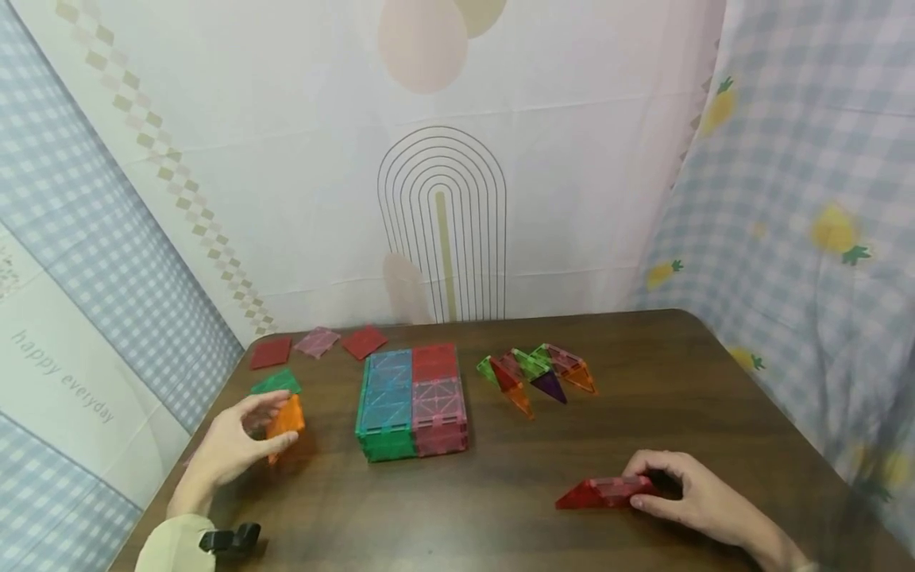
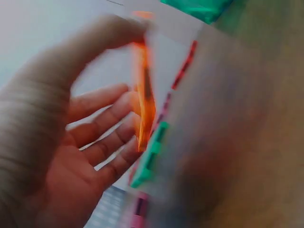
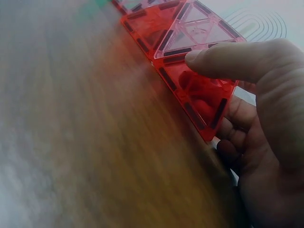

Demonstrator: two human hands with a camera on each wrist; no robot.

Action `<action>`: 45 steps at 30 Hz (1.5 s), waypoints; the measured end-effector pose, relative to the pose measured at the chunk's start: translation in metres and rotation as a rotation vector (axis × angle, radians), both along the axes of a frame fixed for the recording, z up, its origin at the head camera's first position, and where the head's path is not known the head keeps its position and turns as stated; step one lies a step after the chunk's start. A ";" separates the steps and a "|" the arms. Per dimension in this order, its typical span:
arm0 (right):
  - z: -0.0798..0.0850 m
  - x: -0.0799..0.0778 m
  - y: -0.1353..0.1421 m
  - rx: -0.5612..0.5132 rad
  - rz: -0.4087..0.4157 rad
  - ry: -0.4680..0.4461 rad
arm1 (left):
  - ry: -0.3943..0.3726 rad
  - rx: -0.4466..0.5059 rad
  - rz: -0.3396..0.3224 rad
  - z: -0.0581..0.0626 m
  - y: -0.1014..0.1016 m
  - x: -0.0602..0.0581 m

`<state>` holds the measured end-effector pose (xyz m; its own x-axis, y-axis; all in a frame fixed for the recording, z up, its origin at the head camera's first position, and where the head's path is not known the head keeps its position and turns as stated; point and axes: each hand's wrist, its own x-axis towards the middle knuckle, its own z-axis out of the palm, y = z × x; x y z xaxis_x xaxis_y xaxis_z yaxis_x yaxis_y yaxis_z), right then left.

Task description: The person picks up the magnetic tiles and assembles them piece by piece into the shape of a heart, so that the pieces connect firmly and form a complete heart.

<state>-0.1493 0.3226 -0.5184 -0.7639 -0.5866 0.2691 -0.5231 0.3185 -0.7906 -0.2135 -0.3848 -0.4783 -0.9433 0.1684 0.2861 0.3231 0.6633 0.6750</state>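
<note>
My left hand (image 1: 232, 445) pinches an orange magnetic tile (image 1: 291, 419) above the left part of the table. In the left wrist view the tile (image 2: 146, 102) is seen nearly edge-on, between thumb and fingertips. A green tile (image 1: 277, 382) lies just behind that hand. On the right, my right hand (image 1: 689, 492) grips the end of a joined strip of red and pink triangular magnetic tiles (image 1: 596, 494). Its thumb presses one face of an end red triangle (image 3: 190, 90), and fingers show through from behind. A box of blue, red, pink and green tiles (image 1: 388, 409) stands between the hands.
Red (image 1: 271, 353) and pink tiles (image 1: 318, 342) lie along the back left edge of the brown table (image 1: 457, 516), with another red tile (image 1: 364, 342) beside them. Right of the box stands a zigzag of green, red, orange and purple triangular tiles (image 1: 549, 384). Cloth curtains hang behind.
</note>
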 end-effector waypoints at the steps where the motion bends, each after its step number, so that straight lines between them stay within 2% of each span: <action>1: 0.000 0.000 0.001 0.004 0.002 0.006 | 0.027 0.077 -0.005 0.003 0.001 0.001; 3: 0.000 0.000 0.003 0.004 0.007 0.014 | 0.082 0.229 -0.035 0.011 0.006 0.004; 6: 0.000 0.001 0.007 -0.001 0.015 0.017 | 0.162 0.452 -0.139 0.027 0.020 0.008; 9: 0.000 0.001 0.007 -0.003 0.016 0.005 | 0.223 0.568 -0.267 0.048 0.041 0.013; 11: -0.002 0.002 0.006 -0.001 0.013 0.012 | 0.242 0.602 -0.337 0.061 0.058 0.018; 14: -0.005 0.002 0.003 -0.011 0.013 0.020 | 0.269 0.602 -0.431 0.076 0.085 0.021; 17: -0.008 0.003 0.003 -0.021 0.015 0.026 | 0.281 0.584 -0.534 0.085 0.116 0.022; 20: -0.007 0.003 0.001 -0.025 0.012 0.018 | 0.287 0.524 -0.608 0.088 0.149 0.021; 24: -0.006 0.004 -0.002 -0.014 -0.011 0.018 | 0.270 0.493 -0.691 0.081 0.194 0.019; 27: -0.005 0.005 -0.004 -0.017 -0.015 0.017 | 0.224 0.499 -0.710 0.072 0.227 0.021; 30: -0.005 0.005 -0.005 -0.028 -0.002 0.015 | 0.183 0.455 -0.679 0.063 0.258 0.025; 33: -0.004 0.005 -0.005 -0.031 0.001 0.022 | 0.181 0.365 -0.654 0.053 0.289 0.029; 37: -0.003 0.004 -0.008 -0.030 0.011 0.028 | 0.157 0.267 -0.632 0.032 0.325 0.032; 42: -0.002 0.002 -0.013 -0.050 0.027 -0.012 | 0.065 0.166 -0.563 0.001 0.350 0.033; 45: 0.000 0.003 -0.016 -0.058 0.035 0.000 | 0.020 0.145 -0.525 -0.010 0.355 0.032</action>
